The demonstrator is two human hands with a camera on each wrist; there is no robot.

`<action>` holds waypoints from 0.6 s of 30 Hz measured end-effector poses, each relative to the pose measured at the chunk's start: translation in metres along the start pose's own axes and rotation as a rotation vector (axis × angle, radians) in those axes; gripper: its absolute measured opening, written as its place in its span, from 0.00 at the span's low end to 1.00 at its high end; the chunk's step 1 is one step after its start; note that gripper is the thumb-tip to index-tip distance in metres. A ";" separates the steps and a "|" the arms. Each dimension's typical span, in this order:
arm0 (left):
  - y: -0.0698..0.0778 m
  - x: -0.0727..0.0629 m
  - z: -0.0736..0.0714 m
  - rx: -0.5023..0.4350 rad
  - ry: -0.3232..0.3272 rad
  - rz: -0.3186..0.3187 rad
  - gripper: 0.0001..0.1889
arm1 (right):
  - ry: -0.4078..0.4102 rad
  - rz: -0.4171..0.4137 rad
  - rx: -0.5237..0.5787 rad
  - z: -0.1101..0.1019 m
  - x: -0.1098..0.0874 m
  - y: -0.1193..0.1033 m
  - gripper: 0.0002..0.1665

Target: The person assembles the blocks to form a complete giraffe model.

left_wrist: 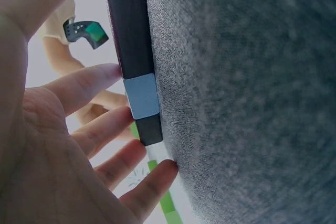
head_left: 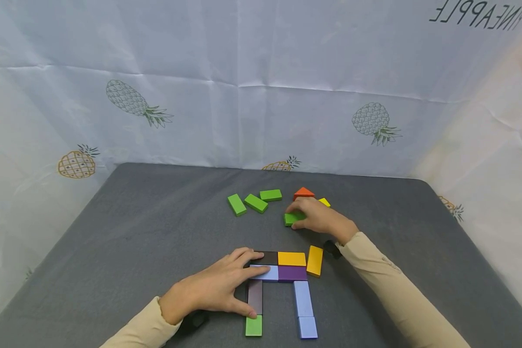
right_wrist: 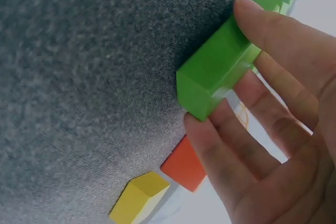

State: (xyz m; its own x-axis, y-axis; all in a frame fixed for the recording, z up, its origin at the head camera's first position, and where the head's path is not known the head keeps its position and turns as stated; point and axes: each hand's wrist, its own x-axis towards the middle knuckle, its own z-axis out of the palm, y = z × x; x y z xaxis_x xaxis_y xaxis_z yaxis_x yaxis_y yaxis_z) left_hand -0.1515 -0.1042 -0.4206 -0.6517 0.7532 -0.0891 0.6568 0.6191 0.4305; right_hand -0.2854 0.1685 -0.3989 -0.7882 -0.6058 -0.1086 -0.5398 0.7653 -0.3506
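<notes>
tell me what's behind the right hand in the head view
Beyond the right hand, which grips a green block, a red triangular block and a yellow block show. The hand partly covers both, so their hidden parts can't be seen there.

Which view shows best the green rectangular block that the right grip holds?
The right wrist view: the green rectangular block appears large, with several faces visible. The head view shows it smaller, partly covered by the right grip. In the left wrist view, I cannot identify it surely.

Left hand [head_left: 217, 282] splayed, right hand [head_left: 316, 215] pinching
</notes>
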 end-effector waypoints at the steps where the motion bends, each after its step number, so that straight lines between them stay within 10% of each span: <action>1: 0.000 0.000 0.000 -0.001 -0.001 -0.001 0.44 | 0.003 0.007 0.005 0.000 -0.001 0.001 0.23; 18: 0.000 0.001 0.000 0.002 -0.004 -0.008 0.44 | 0.078 0.079 0.080 -0.004 -0.026 0.005 0.25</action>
State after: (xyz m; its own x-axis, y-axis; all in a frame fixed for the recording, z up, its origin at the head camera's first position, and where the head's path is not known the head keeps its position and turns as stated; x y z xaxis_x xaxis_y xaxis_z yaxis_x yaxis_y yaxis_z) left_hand -0.1527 -0.1034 -0.4207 -0.6552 0.7493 -0.0960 0.6527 0.6254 0.4276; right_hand -0.2685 0.1889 -0.3945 -0.8498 -0.5229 -0.0673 -0.4520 0.7883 -0.4175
